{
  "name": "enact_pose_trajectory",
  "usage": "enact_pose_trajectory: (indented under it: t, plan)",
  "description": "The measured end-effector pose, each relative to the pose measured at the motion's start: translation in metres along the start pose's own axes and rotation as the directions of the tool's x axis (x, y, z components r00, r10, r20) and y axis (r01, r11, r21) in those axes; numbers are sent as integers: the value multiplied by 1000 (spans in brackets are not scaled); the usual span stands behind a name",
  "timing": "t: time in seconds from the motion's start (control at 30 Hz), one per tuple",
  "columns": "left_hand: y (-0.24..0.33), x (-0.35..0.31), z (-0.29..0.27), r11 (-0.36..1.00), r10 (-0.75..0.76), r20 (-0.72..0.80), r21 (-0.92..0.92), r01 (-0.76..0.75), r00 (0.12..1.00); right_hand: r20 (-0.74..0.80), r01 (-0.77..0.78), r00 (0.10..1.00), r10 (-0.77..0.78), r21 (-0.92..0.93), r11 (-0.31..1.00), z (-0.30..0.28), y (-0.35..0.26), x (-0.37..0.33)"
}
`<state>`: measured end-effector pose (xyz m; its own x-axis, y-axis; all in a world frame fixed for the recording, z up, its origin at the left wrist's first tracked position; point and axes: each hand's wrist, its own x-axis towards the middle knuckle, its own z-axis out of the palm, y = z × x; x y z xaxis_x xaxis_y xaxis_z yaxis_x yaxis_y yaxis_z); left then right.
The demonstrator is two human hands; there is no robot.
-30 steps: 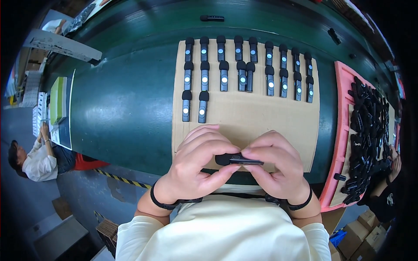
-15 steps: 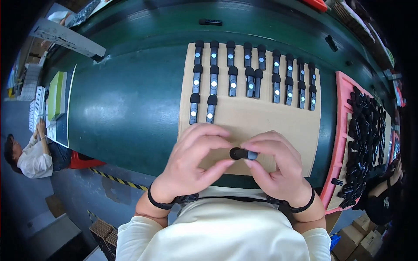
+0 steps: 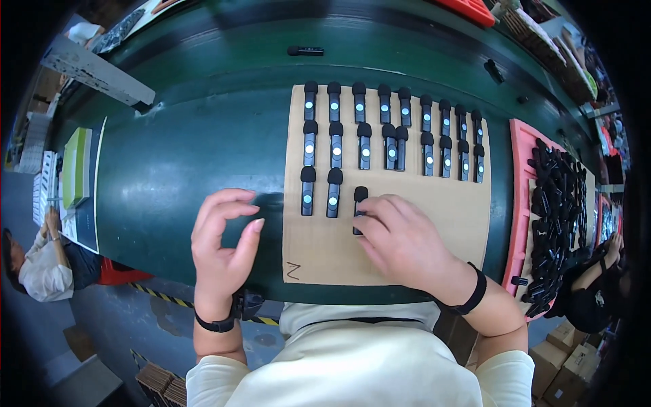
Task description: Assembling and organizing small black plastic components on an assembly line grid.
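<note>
My right hand [image 3: 410, 241] pinches a small black wireless microphone with a foam tip [image 3: 361, 195] and lays it on the brown cardboard sheet [image 3: 434, 217]. Its lower part is partly covered by my fingers. To its left is a similar microphone [image 3: 334, 193] with a bright round spot, and beside that another microphone [image 3: 308, 192]. Two rows of several more microphones lie farther up the sheet, foam tips pointing away from me. Over the green table, left of the cardboard, my left hand [image 3: 224, 241] is held up, fingers curved and apart, with nothing in it.
A pink tray [image 3: 518, 203] heaped with black microphones [image 3: 550, 217] stands at the right. One loose microphone [image 3: 306, 51] lies at the far side of the green table [image 3: 183, 176]. A grey post [image 3: 102, 78] and a green box [image 3: 78, 166] stand left. Other people sit at both sides.
Both hands were together around the microphone. My left hand has let go and moved left; my right hand has set the microphone down beside the third row. The view has shifted slightly.
</note>
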<state>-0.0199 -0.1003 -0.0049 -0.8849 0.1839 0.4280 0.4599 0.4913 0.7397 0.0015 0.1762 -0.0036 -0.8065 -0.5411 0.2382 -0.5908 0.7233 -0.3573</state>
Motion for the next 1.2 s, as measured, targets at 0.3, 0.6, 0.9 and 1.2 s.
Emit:
enact_pose_trajectory:
  t: [0.3, 0.6, 0.9, 1.2]
  plan:
    - [-7, 14, -17, 998, -17, 48, 62, 14, 999, -7, -57, 998, 57, -81, 995, 12, 8, 3]
    - [-23, 71, -16, 983, 92, 137, 144, -112, 986, -63, -181, 981, 182, 13, 983, -51, 29, -4]
    - [-89, 165, -10, 973, 122, 174, 171, -152, 977, -117, -497, 866, 486, -105, 861, -128, 206, -2]
    - [-131, 231, 18, 874, 210, 276, 377, -306, 938, -285, -556, 831, 478, -408, 724, -115, 371, 47]
